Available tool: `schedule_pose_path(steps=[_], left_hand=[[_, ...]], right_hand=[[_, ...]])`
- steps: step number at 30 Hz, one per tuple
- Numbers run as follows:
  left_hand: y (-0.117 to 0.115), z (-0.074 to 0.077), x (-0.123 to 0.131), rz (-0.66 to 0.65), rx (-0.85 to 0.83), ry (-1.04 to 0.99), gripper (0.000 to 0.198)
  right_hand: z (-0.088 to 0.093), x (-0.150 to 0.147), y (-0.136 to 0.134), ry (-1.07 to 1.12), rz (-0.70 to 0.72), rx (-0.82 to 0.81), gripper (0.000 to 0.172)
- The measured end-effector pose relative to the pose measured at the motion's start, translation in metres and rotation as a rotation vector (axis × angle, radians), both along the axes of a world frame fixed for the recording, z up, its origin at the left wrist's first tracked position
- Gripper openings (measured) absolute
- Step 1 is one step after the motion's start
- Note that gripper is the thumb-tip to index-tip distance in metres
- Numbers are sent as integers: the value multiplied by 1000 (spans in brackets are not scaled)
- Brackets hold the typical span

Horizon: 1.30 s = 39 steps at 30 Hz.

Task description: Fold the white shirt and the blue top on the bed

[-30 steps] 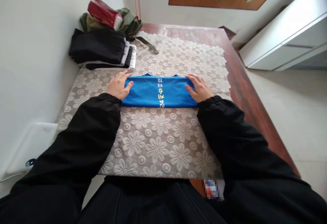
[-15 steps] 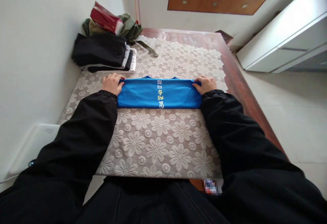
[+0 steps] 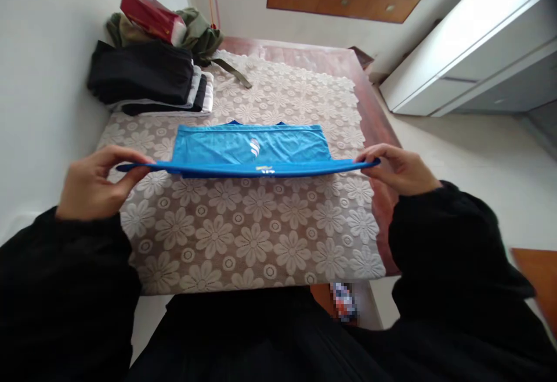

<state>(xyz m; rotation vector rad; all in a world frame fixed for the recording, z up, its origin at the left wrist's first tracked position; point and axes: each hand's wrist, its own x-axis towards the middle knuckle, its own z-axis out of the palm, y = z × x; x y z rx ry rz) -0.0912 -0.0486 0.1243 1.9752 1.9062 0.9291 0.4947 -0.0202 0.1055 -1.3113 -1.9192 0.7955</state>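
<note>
Blue garment (image 3: pixel 217 145) stretches lengthwise from left hand (image 3: pixel 93 186) to right hand (image 3: pixel 405 172), fingers (image 3: pixel 128 154) pinching its edge.

This looks like a room in a home. A flowered tablecloth (image 3: pixel 255 242) covers a wooden table (image 3: pixel 368 100), with folded clothes (image 3: pixel 143 74) stacked by the wall (image 3: pixel 52 33).

The garment (image 3: pixel 248 160) is showing light blue on its flat panel (image 3: pixel 209 145) and deeper blue along its raised edge (image 3: pixel 217 169). A white emblem (image 3: pixel 255 147) is marking the panel; white and yellowish print (image 3: pixel 266 171) is partly showing on the edge. The cloth (image 3: pixel 253 244) is displaying pale flowers and rings on a grey-beige ground. The bench (image 3: pixel 369 101) is showing reddish brown. The stack (image 3: pixel 141 74) is presenting black, grey and white layers. The bundle (image 3: pixel 198 35) is showing olive green; the packet (image 3: pixel 148 13), dark red with a white end. The sleeves (image 3: pixel 448 242) are showing plain black.
</note>
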Motion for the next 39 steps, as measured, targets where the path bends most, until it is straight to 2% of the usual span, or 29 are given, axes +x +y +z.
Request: schedule_pose_path(steps=[3,6,8,12,16,19,23,26,29,32,34,36,39], left_hand=[[-50,3,-5,-26,-49,-47,18],[-79,-4,-6,-132,-165,-83,11],[-88,-12,-6,-181,-210,-90,12],[-97,-36,-10,-251,-296,-52,14],[-102,-51,-18,-314,-447,1,20],[-97,-52,-12,-277,-418,32,27],[-70,-57,23,-341,-289,85,44],[-47,-76,52,-371,-197,181,61],[-37,-101,68,-291,-162,301,72],[-37,-117,71,-259,-174,373,76],[-38,-119,69,-267,-188,392,76],[-36,-116,63,-279,-211,390,75],[-25,-105,48,-322,-262,338,74]], right_hand=[[5,4,-37,-200,70,-23,17],[-5,5,-63,-319,164,-36,18],[-17,7,-77,-354,229,-68,18],[-42,12,-100,-493,253,-148,20],[-48,5,-109,-486,233,-185,20],[-43,-17,-104,-403,175,-95,23],[-46,-53,-80,-371,187,79,29],[-66,-70,-60,-472,198,175,46],[-94,-75,-51,-689,141,149,64],[-117,-74,-52,-848,97,85,71],[-123,-72,-53,-881,104,62,73],[-121,-69,-52,-874,123,32,75],[-106,-60,-42,-787,189,-19,73]])
